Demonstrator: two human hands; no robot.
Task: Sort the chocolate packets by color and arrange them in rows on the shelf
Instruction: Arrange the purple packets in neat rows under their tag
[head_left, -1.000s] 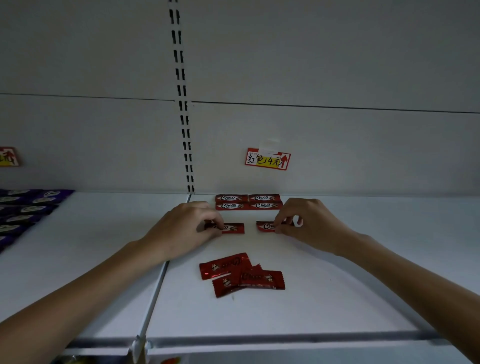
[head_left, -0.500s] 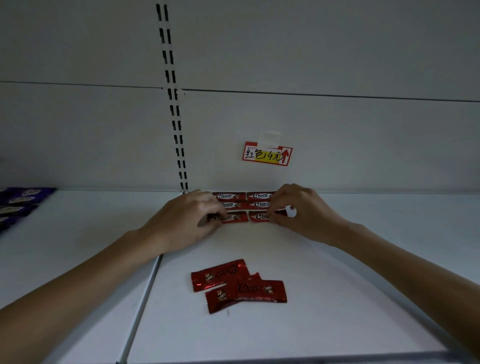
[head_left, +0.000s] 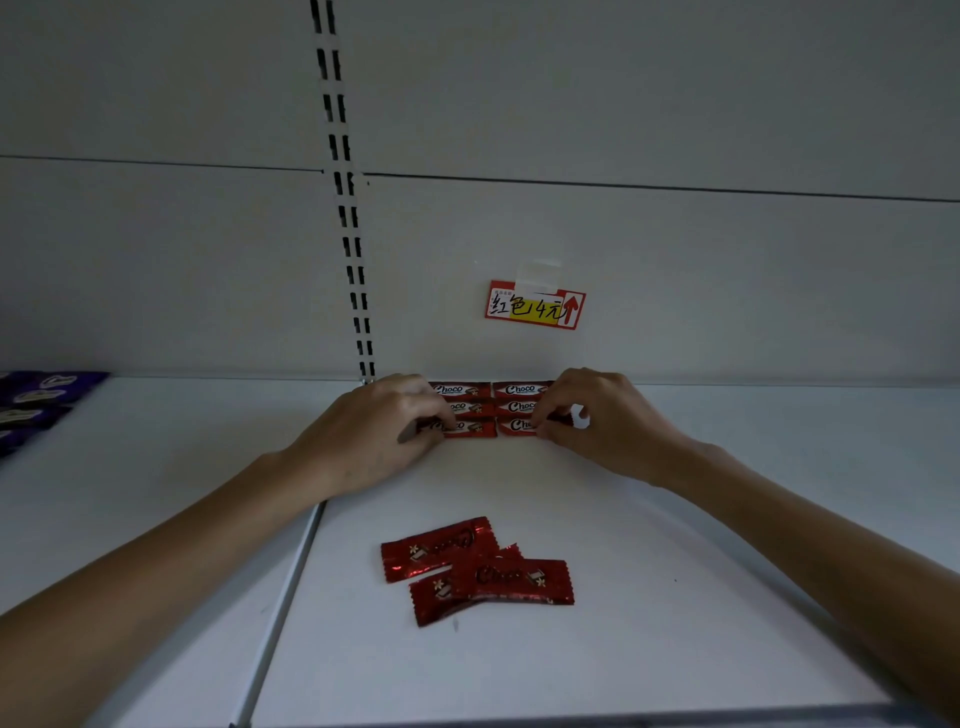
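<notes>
Fingers curled, the left hand pinches the left packet and the right hand pinches the right packet, seating a third row. Next probably means fetching the loose packets behind the fingers.

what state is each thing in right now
left hand: pinching left front packet
right hand: pinching right front packet
back rows: four red packets, flat, aligned
loose red packets: three, overlapping, unsorted
purple packets: laid in rows, far left
price tag: taped to wall
</notes>
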